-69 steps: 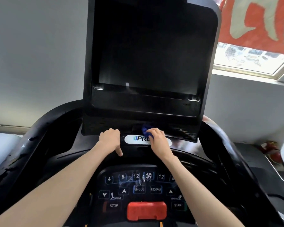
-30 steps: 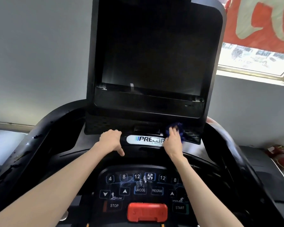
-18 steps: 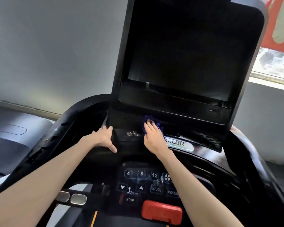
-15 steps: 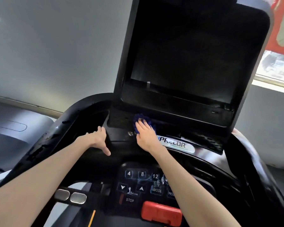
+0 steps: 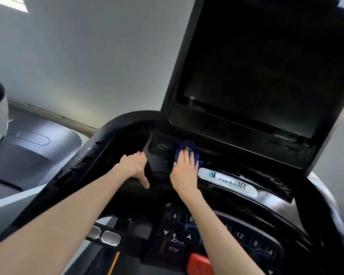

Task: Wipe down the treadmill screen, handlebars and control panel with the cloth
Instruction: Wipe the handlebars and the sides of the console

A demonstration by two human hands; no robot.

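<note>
1. Cloth (image 5: 187, 146): blue and bunched, pinned under the right fingers on the console (image 5: 157, 162) ledge. It sits just below the bottom edge of the screen (image 5: 256, 66), with fringe sticking out past the fingertips and on the hand's right side.
2. Room: the screen housing overhangs straight ahead of the right hand, so the gap is tight. To that hand's right the ledge runs on open, with the logo plate (image 5: 226, 182) just beside the wrist. There is bare black console between the two hands.
3. Left of the left hand is a dark recess, then the curved handlebar (image 5: 81, 167) with wet drops on it.
4. Right hand (image 5: 185, 171): flat, fingers straight and together, pressing the cloth down, not wrapped round it.
5. Left hand (image 5: 134, 165): fingers bent over the console edge with the tips hidden, thumb pointing down and free.
6. Control panel (image 5: 246, 238): lies below both wrists, and the right forearm crosses over it. The 4, 8, 12, arrow and STOP keys show. A red key (image 5: 199, 263) is beside that forearm, cut by the frame edge.
7. Two metal pads (image 5: 105, 236) sit just beside the left forearm.
8. A grey wall (image 5: 87, 56) lies beyond the left hand, and a grey machine (image 5: 28, 153) is well off to its left.
</note>
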